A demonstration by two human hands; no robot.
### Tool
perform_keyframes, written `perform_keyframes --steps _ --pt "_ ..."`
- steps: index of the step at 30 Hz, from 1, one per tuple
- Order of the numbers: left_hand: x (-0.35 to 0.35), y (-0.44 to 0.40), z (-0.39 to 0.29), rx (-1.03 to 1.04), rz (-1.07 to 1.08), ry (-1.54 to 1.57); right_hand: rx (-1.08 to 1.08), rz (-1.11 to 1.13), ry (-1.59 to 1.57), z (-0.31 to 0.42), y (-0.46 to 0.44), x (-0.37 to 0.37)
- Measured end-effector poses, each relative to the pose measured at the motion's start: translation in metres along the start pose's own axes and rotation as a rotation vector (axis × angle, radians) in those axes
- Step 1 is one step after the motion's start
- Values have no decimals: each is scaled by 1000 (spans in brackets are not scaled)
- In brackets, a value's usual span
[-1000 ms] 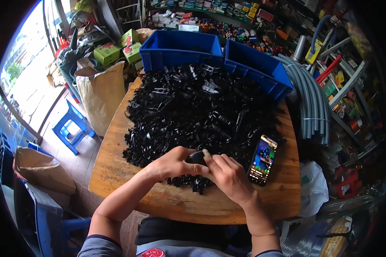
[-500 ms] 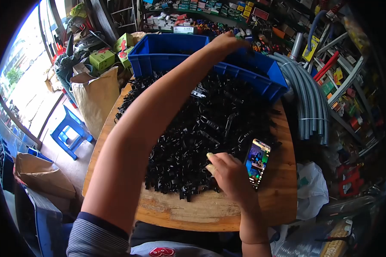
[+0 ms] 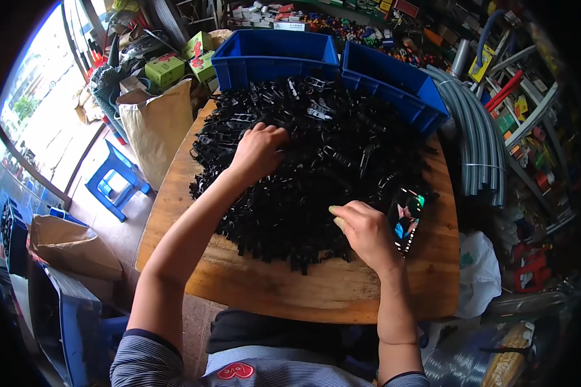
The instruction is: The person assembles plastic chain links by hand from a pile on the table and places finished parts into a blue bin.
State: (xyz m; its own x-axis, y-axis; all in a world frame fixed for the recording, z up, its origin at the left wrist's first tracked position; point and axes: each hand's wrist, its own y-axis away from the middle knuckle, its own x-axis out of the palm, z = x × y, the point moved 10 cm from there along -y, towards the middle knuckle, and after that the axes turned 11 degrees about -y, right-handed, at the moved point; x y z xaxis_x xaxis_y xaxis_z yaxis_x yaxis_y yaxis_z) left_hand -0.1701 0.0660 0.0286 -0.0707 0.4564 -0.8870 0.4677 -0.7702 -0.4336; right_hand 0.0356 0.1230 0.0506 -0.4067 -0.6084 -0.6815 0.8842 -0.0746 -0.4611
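Observation:
A broad heap of small black plastic clip-like pieces [image 3: 303,213] covers much of the wooden table [image 3: 290,297]. Over the heap's left side is my left hand [image 3: 259,151], palm down, with bent fingers somewhat apart and touching the pieces. Its fingertips are partly hidden, and I see nothing held in it. At the heap's front right, my right hand [image 3: 366,233] is closed, thumb and forefinger brought together; pale yellow covers are on those tips. Whatever it may pinch is too small to make out. Just right of that hand lies a phone [image 3: 407,219] with its screen lit.
Two blue bins, a left one [image 3: 274,64] and a right one [image 3: 397,90], stand behind the heap. Coiled grey pipes [image 3: 478,142] hang at the right. Left of the table are a paper sack [image 3: 155,129] and a blue stool [image 3: 116,180].
My left hand has come back from over the right bin to the heap's left side. My right hand stays closed near the phone. The view has shifted, and the phone's screen picture differs.

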Motion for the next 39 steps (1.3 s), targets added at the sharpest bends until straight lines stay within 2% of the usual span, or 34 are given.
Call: perform_keyframes --steps 2,5,6,8,10,12,13,14,15,16,18,19,22,23,27,30,33,36,39 --pt "-20 14 10 -234 25 450 -13 31 70 -1 -1 7" --pt "-17 41 -4 -311 94 1152 42 33 206 -12 0 19" --pt "-11 50 -12 -343 135 1377 77 32 154 -16 2 20" --pt "-11 61 -27 -284 164 1392 138 23 56 -24 0 19" --pt "-10 67 -45 -280 228 1531 147 -80 -69 -14 -6 10" --pt "-11 70 -59 -264 280 1504 114 -136 -150 5 -13 6" --pt "-13 71 -65 -182 240 1380 -8 -185 -171 21 -14 4" --pt "-17 71 -70 -102 194 1253 -10 -232 -166 29 -13 2" --pt "-32 72 -78 82 173 930 -7 -250 -207 29 -11 1" --pt "-38 73 -87 187 199 751 -3 -268 -248 27 -9 0" --pt "-38 76 -91 111 175 945 108 -272 -472 9 -6 1" --pt "-25 79 -88 11 253 1094 79 -265 -470 9 -6 1" --pt "-10 85 -77 -193 363 1323 180 -284 -488 3 -3 -1" --pt "-4 87 -74 -260 404 1396 200 -290 -599 1 -3 0" --pt "7 89 -63 -367 445 1283 259 -286 -839 -12 -2 5" --pt "-6 85 -75 -222 411 1125 284 -266 -944 -14 0 9" --pt "-9 87 -78 -254 435 1121 341 -308 -940 -8 1 8" --pt "-9 90 -77 -318 432 1190 122 -157 -722 7 -6 13" --pt "-13 88 -73 -285 395 1095 137 -119 -739 5 -7 16"
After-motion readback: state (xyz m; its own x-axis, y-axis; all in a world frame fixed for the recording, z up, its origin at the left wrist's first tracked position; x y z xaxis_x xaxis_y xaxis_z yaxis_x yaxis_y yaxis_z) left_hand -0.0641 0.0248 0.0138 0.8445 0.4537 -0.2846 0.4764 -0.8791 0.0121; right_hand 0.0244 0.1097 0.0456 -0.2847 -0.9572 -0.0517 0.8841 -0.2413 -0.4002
